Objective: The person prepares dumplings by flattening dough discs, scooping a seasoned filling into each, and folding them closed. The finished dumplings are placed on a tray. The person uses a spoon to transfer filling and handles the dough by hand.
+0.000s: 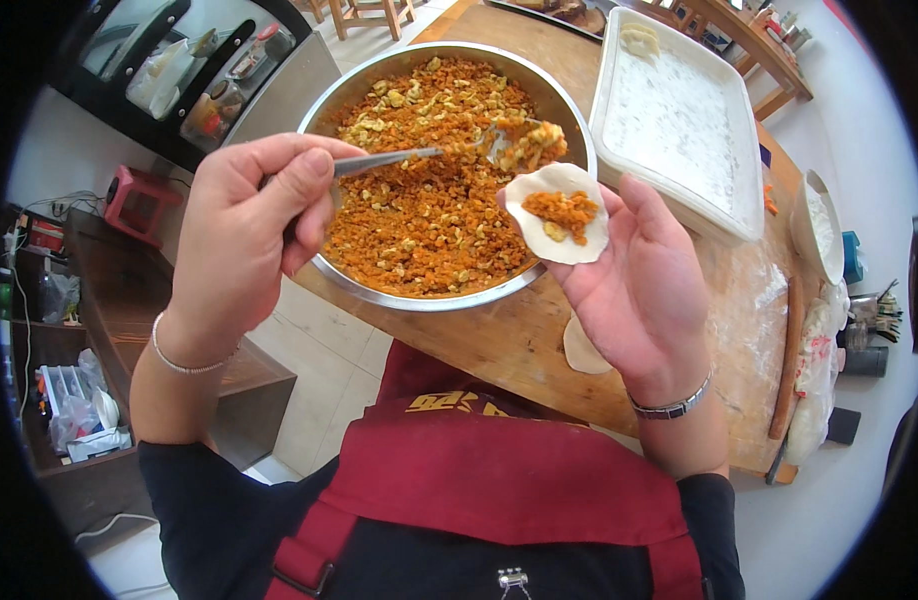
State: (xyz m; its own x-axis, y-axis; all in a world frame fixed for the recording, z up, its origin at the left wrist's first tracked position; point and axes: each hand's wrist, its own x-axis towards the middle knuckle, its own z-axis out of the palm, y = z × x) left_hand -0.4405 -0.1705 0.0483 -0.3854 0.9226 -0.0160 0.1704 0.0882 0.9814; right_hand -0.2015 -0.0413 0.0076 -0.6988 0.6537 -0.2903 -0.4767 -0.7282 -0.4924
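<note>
My left hand [253, 214] grips the handle of a metal spoon [391, 159]. The spoon's far end carries a clump of orange and yellow filling [538, 144] above a wide steel bowl [429, 301]. Finely chopped orange filling with yellow egg-like bits [429, 225] fills much of that bowl. On the fingers of my right hand [639, 277] rests a round dough wrapper [532, 241], tilted a little, with a small mound of filling [565, 212] at its middle. Another dough wrapper [585, 349] lies on the wooden table, partly hidden under my right hand.
To the right of the bowl stands a white plastic tray [729, 202] dusted with flour, with folded dumplings [639, 39] in its far corner. A rolling pin [787, 356] and a bowl of flour [819, 225] sit along the right side of the wooden table [459, 337].
</note>
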